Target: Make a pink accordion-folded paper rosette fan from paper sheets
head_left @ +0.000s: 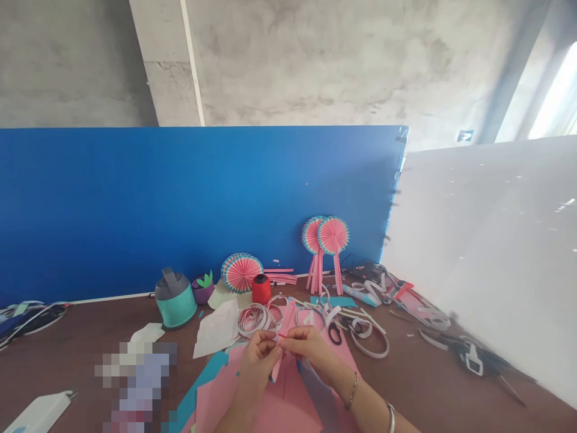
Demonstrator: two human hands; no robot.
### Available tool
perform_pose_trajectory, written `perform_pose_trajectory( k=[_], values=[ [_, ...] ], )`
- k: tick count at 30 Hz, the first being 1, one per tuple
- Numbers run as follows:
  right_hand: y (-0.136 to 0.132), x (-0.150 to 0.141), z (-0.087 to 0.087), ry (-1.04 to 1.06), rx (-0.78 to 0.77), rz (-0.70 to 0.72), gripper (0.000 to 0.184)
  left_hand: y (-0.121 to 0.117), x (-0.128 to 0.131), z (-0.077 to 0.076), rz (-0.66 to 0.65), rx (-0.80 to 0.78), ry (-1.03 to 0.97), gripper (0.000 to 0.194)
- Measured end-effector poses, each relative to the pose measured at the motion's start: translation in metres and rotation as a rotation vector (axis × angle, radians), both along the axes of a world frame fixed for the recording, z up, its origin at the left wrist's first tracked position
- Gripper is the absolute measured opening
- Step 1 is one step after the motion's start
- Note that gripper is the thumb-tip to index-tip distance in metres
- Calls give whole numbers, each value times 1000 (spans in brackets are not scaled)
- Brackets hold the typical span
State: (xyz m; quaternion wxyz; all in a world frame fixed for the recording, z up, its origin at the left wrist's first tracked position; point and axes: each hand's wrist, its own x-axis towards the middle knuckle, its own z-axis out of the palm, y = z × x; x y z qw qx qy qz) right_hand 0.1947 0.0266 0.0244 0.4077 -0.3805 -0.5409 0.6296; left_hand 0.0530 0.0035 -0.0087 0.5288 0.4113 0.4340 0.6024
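Paper strip (289, 314) pinched upright between two hands

The folded pink paper strip sits in the gap between the left hand (256, 362) and the right hand (314, 353), tilted slightly, its top leaning to the right. The left hand's thumb and fingers are drawn close together on its left side, holding it near the middle. The strip's upper end sticks out beyond the fingertips, and its lower end comes down past the left thumb.

The right hand's thumb and forefinger meet at the strip's right edge, pinching a red thread (282, 336) that crosses the paper there. Whether they grip the paper too, I cannot tell.

Pink sheets (283, 404) lie below both hands on the brown table (406, 391). A red spool (261, 291) stands beyond the left hand, with coiled strips (252, 320) just in front of it. A dark scissor handle (334, 334) lies near the right hand. Farther back, two round paper fans (334, 235) lean against the blue partition (171, 204).
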Motion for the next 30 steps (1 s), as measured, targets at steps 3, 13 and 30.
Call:
perform_pose_trajectory(
  k=[3,13,30],
  values=[
    [1,-4,-4,85,-44,-48,29,-1,1,2,-19,12,40,46],
    [2,-8,-8,67,18,-59,28,-7,4,11,30,-7,9,46],
    [-4,-7,-6,33,-7,95,36,-9,-14,8,223,344,706,18]
  ],
)
